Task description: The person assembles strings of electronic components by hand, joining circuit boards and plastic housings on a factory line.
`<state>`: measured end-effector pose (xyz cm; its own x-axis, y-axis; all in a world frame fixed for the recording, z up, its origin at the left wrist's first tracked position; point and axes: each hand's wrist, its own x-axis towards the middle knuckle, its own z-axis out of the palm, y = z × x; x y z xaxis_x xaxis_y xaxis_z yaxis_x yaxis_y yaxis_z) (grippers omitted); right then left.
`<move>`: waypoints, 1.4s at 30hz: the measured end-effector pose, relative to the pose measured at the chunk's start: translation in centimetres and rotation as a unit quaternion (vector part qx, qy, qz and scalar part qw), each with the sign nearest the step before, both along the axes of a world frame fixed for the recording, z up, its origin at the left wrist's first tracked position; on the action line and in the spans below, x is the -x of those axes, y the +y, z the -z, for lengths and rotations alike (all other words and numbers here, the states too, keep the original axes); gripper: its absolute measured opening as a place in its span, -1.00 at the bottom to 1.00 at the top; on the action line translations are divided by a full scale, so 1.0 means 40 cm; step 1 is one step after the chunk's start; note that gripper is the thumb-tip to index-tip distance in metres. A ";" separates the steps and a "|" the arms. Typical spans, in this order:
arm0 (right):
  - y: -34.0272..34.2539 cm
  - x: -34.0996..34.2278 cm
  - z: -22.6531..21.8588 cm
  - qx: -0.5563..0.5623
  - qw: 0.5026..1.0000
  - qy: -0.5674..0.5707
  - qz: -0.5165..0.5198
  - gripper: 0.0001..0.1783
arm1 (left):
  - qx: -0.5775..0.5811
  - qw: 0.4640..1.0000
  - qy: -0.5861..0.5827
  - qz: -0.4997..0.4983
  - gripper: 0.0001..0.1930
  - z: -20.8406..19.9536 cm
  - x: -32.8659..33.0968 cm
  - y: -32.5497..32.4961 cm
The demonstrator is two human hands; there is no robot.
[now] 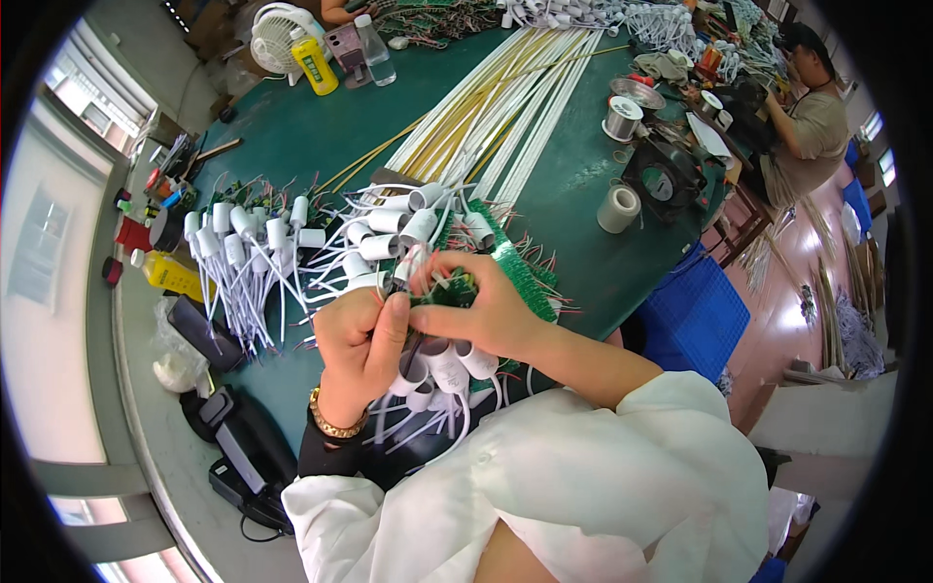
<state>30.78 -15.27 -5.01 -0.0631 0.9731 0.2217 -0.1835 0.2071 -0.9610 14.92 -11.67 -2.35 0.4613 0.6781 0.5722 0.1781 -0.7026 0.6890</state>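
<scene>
- The right hand point(491, 303) is curled round a small green circuit board point(455, 291), thumb below and fingers above it.
- The left hand point(352, 335), with a gold bracelet point(337, 418) at its wrist, is closed narrow, thumb against bent fingers, just beside the board; whatever it pinches is too hidden to tell.
- Thin red wires point(418, 271) show by the right hand's fingertips.
- The board is held up over the near part of the green worktop point(573, 180), between its left and right edges.
- White cylindrical holders with cables lie in three groups: a bunch point(236, 238) toward the worktop's left edge, a pile point(389, 220) just beyond the hands, and a cluster point(444, 367) at the near edge, partly behind the hands.
- A green panel of boards point(525, 267) lies to the right of the hands, its near end partly covered.
- Long white and yellow rods point(496, 107) stretch from the middle toward the far edge.
- Near the right edge are a black fan point(664, 175), a white roll point(618, 209) and a wire spool point(622, 119).
- Toward the far left corner stand a white fan point(279, 41) and a yellow bottle point(313, 64).
- A blue crate point(698, 311) sits beyond the right edge.
</scene>
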 end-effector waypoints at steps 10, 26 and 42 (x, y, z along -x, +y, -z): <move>-0.003 -0.012 -0.008 -0.020 0.999 0.036 0.023 -0.74 | 0.078 0.996 -0.043 0.025 -0.86 0.005 0.014 -0.011; -0.004 -0.059 -0.108 -0.001 0.931 0.331 0.155 -0.62 | 0.456 0.852 0.030 0.256 -0.31 0.012 -0.051 -0.140; 0.025 -0.035 -0.142 -0.053 0.900 0.433 -0.015 -0.29 | 0.466 0.845 -0.003 0.262 -0.69 0.009 0.013 -0.083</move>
